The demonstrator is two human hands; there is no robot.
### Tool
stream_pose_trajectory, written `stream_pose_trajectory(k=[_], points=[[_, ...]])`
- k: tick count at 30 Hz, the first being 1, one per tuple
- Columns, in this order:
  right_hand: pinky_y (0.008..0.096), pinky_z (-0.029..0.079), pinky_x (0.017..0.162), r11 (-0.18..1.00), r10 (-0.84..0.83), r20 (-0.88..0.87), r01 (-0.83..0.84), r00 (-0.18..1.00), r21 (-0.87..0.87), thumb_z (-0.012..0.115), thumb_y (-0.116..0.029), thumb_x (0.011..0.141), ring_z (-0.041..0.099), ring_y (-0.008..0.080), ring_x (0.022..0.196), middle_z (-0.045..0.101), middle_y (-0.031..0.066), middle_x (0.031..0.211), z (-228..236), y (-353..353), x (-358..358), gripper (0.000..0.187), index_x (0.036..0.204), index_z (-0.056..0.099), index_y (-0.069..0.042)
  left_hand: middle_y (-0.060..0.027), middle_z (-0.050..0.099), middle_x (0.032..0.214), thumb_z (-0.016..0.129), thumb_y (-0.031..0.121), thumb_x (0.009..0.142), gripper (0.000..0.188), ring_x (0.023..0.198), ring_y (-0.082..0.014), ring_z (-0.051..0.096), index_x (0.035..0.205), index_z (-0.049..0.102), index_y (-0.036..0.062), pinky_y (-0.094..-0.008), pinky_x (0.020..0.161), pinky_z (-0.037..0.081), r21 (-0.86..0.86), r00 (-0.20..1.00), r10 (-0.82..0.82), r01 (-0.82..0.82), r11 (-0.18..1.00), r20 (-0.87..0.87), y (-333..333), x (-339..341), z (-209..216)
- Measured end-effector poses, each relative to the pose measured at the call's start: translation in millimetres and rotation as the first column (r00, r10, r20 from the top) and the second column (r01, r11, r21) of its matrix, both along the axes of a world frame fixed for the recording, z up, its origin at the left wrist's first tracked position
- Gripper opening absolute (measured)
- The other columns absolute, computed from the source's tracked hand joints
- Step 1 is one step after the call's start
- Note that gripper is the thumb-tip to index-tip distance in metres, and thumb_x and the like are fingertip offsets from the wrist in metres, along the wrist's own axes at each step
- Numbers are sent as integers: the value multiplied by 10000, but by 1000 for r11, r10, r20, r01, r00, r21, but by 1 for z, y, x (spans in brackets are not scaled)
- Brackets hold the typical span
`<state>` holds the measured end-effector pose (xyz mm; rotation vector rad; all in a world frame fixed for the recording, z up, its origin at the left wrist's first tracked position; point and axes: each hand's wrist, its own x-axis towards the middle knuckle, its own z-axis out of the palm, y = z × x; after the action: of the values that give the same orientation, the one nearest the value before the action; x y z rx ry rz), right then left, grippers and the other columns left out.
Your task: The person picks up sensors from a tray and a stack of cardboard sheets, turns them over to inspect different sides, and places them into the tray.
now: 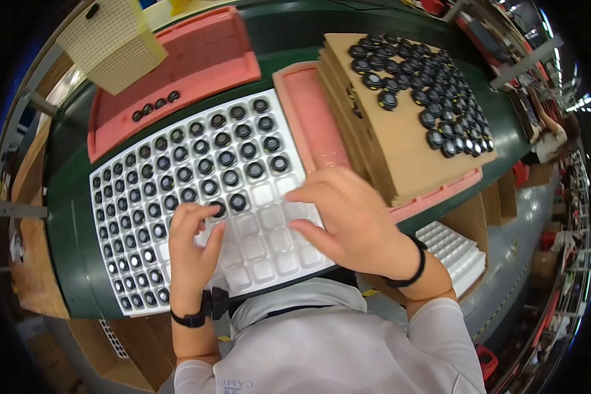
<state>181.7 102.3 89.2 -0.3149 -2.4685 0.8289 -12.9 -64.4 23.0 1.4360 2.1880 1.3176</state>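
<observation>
A white molded tray (264,268) with rows of square pockets lies before me. Small black round parts with lens-like centres, such as this one (238,201), fill its left and far pockets. The near right pockets hold none. My left hand (194,241) bends over the middle of the tray, its thumb and index fingertip close around a black round part (218,209) at a pocket. My right hand (351,223) hovers over the tray's right edge. Its thumb and index finger are spread, with nothing visible between them; the other fingers are partly hidden.
On the right, stacked cardboard sheets (400,154) carry many loose black parts (433,98) and rest on a pink tray (312,125). Another pink tray (207,56) behind holds several parts and a yellow perforated box (115,49). White trays (450,253) are stacked at lower right.
</observation>
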Motion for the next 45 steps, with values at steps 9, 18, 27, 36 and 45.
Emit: stream_pose_trajectory(k=[9,18,27,36,45], points=[[329,456,811,690,-696,-36,682,717,245,676,0,795,567,250,934,592,104,1049,17,75,118,246,1039,651,-18,-69,563,911,665,-59,759,208,716,-138,472,950,651,19,-250,644,399,62,993,-33,26,998,111,-11,19,13],[357,442,853,618,-707,-32,640,706,456,717,-34,774,556,284,973,571,108,1033,10,77,138,291,1052,632,-34,-80,573,901,662,-52,775,166,742,-147,501,925,646,17,-250,672,419,119,987,-95,80,990,133,2,33,20],[358,455,740,925,-246,-114,268,963,270,885,-203,600,579,282,879,603,95,971,23,17,81,456,929,600,-65,-88,607,962,667,-52,806,183,852,-163,574,975,605,-20,-282,764,468,300,715,-470,363,882,518,41,74,38],[398,459,791,932,-164,-132,197,978,303,871,-208,610,575,294,921,612,104,1042,18,17,67,524,1041,611,-61,-80,589,1000,665,-52,834,240,930,-151,584,1063,599,-27,-296,832,469,359,424,-441,260,896,791,46,80,31],[402,437,878,625,-682,36,557,730,547,691,-39,803,542,307,1025,568,125,1131,16,75,114,411,1201,594,-10,-87,553,976,608,-43,852,214,868,-147,571,1065,589,-35,-302,784,523,332,626,-371,185,925,686,23,60,10]])
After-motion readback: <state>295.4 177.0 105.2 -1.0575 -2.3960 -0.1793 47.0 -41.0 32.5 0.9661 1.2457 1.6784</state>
